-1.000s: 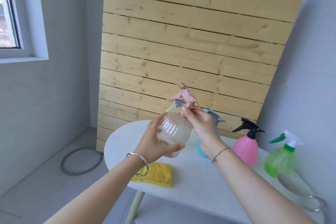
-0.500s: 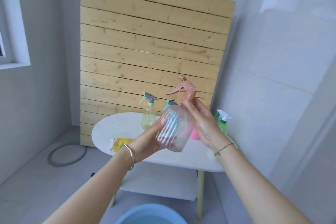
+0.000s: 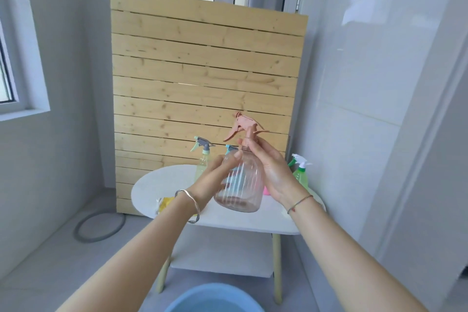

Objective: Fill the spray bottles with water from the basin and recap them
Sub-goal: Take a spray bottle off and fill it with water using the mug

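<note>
I hold a clear ribbed spray bottle upright in the air in front of the white table. My left hand grips its body from the left. My right hand grips the neck just under the pink trigger cap, fingers curled round it. The bottle looks empty. A blue basin sits on the floor at the bottom edge. On the table stand a yellowish bottle, a green bottle, and blue and pink bottles mostly hidden behind my hands.
A yellow sponge lies at the table's left edge. A slatted wooden panel leans behind the table. A grey hose ring lies on the floor at left. A white wall stands close on the right.
I have stepped back from the table, so it looks farther away and the basin shows more. The clear bottle has come upright, with both hands still on it.
</note>
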`<state>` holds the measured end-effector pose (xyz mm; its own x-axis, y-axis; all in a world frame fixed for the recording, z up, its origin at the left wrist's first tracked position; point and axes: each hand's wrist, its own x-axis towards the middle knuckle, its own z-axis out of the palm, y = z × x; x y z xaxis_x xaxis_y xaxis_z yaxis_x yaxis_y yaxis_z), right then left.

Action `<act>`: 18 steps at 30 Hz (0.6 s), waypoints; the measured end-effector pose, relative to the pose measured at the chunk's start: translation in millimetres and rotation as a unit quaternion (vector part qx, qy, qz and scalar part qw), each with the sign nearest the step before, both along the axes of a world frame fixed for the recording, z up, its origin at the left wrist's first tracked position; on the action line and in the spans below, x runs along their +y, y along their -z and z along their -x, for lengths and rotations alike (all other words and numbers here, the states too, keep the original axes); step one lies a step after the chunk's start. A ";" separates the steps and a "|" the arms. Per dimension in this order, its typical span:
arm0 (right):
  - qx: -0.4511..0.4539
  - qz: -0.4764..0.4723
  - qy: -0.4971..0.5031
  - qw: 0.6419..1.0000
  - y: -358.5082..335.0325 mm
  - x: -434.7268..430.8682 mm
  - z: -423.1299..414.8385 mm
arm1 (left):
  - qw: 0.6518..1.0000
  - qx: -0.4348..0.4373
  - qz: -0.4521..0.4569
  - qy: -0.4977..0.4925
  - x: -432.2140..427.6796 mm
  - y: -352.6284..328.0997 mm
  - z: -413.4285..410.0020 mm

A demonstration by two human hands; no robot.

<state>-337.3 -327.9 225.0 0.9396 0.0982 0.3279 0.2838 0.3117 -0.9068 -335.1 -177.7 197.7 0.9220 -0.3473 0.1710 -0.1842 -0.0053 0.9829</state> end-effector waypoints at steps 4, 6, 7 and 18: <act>-0.006 -0.016 0.063 0.998 6.3 2.7 -0.5 | 0.995 -0.049 -0.035 -0.085 -13.2 -7.1 13.6; -0.010 -0.017 0.068 0.998 6.6 2.6 -0.5 | 0.991 -0.070 -0.030 -0.114 -15.3 -6.8 16.0; -0.009 -0.018 0.056 0.998 5.1 1.5 -0.2 | 0.990 -0.068 -0.026 -0.119 -12.3 -4.9 13.5; -0.013 -0.033 0.022 0.999 2.7 0.8 -1.0 | 0.991 -0.057 -0.003 -0.118 -15.1 -1.1 11.7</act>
